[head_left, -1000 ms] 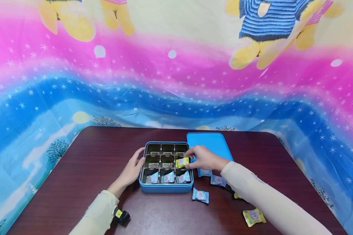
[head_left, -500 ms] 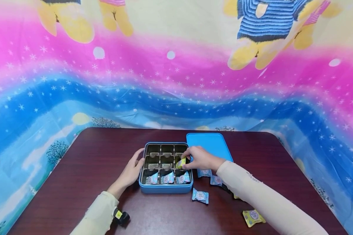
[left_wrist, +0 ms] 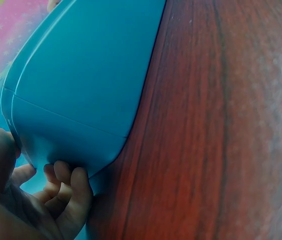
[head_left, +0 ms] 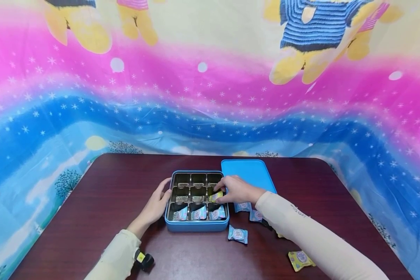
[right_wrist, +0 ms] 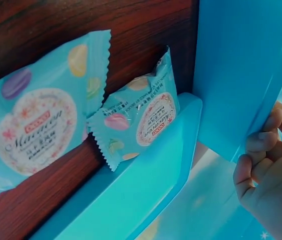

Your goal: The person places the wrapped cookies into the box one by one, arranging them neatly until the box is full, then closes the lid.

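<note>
A blue tin box (head_left: 196, 226) with a dark divided insert stands on the table. My left hand (head_left: 156, 205) holds its left side; in the left wrist view the fingers (left_wrist: 71, 187) curl against the blue wall near a corner. With fingers and thumb, my right hand (head_left: 237, 189) pinches a yellow-wrapped macaron packet (head_left: 215, 196) inside the right compartment of the middle row. Three blue macaron packets (head_left: 198, 212) fill the front row. In the right wrist view my right fingers (right_wrist: 263, 142) reach over the box wall, hiding the yellow packet.
The blue lid (head_left: 248, 171) lies behind and right of the box. Loose blue macaron packets (head_left: 237, 234) lie to the box's right, two beside the lid. A yellow packet (head_left: 300, 259) lies at the front right, and another is mostly under the right forearm. A patterned cloth (head_left: 210, 97) hangs behind the table.
The right hand has lowered the yellow macaron packet deeper into the middle row's right compartment, turning it as it went. My left hand keeps its place on the box.
</note>
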The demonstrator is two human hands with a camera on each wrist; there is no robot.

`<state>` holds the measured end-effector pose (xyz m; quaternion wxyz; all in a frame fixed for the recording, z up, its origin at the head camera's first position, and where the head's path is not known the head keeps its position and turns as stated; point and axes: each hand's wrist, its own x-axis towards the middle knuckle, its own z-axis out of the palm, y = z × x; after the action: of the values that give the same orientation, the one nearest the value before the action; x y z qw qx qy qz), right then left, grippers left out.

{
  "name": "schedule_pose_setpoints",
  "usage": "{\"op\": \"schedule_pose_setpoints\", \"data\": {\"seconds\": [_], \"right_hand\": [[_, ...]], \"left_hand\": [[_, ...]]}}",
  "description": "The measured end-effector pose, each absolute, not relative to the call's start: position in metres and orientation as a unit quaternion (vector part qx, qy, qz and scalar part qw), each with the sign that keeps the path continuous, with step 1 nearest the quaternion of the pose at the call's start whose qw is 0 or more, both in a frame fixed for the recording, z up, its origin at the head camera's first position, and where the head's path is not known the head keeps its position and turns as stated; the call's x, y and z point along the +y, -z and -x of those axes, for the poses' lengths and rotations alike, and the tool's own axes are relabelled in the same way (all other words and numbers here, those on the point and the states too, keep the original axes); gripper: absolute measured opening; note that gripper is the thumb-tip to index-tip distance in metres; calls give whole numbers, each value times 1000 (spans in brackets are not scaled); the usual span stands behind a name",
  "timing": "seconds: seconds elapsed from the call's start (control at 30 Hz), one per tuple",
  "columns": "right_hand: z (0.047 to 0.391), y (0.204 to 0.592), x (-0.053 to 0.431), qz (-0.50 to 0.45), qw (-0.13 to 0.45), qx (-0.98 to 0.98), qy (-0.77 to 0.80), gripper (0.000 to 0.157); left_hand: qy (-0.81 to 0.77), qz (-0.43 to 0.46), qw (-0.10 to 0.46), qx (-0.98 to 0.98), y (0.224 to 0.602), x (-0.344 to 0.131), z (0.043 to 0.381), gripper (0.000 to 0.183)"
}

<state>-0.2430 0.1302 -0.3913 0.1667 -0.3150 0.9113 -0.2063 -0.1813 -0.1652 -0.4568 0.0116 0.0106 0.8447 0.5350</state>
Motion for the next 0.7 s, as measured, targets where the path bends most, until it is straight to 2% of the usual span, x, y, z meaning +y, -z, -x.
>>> {"op": "schedule_pose_setpoints", "data": {"seconds": [0.7], "right_hand": [[241,386,135,317,145,904,247,31]], "left_hand": [[-548,-11,19,836,455,-165,181,47]]}}
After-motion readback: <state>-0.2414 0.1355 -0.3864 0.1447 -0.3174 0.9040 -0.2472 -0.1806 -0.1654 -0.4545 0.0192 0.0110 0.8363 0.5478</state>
